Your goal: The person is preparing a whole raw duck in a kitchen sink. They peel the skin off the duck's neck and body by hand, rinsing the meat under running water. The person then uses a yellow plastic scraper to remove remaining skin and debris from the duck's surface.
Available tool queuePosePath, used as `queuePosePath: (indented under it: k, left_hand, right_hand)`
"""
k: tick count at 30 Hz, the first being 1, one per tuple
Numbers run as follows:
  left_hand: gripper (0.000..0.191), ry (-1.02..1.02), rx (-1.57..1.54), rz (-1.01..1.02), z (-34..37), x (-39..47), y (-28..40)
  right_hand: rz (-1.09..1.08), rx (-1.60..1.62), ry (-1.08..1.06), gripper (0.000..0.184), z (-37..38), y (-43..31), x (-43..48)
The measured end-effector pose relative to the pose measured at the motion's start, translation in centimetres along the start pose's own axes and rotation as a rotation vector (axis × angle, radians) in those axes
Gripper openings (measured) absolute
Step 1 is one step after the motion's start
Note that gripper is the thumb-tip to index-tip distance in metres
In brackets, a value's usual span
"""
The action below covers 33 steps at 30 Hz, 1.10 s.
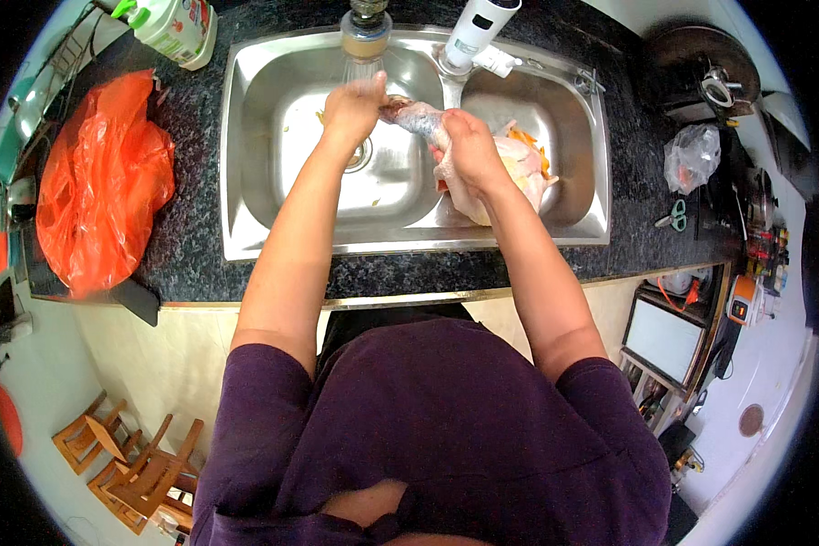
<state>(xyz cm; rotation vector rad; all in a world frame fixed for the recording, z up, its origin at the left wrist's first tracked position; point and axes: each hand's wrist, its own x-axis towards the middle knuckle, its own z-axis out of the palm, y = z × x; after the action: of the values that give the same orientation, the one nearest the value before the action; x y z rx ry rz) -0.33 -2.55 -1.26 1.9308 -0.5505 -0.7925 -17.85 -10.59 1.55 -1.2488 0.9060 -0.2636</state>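
Observation:
A plucked whole chicken [519, 174] lies partly in the right basin of a steel double sink, its orange feet [534, 147] towards the back. My right hand [471, 147] grips its neck, which stretches left over the divider into the left basin [280, 150]. The dark head end [397, 106] of the neck meets my left hand [355, 112]. That hand's thumb points up, and its other fingers are hidden behind the palm. Water streams from the faucet head [366, 34] onto my left hand. Small yellowish scraps lie near the drain [360, 157].
An orange plastic bag [106, 184] is on the dark speckled counter at left, below a pump bottle [177, 31]. A white cylindrical unit [478, 34] stands behind the divider. To the right are green-handled scissors [678, 216], a clear plastic bag [693, 157] and a round dark lid [699, 72].

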Motion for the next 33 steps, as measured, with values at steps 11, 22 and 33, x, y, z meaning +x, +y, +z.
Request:
queuePosePath:
  k: [11,22,33]
  left_hand:
    - [0.028,0.137,-0.356,0.264,3.7,-1.7,-2.3]
    - [0.071,-0.218,-1.04,-0.081,6.9,-3.9,-0.8]
    - [0.037,0.016,-1.058,-0.03,8.1,-3.9,-0.9]
  right_hand:
    - [-0.001,0.202,0.034,0.021,3.2,0.6,1.7]
    - [0.052,0.292,-0.092,0.028,3.2,-0.5,4.4]
    - [-0.252,-0.75,0.101,0.021,-0.2,-1.4,5.1]
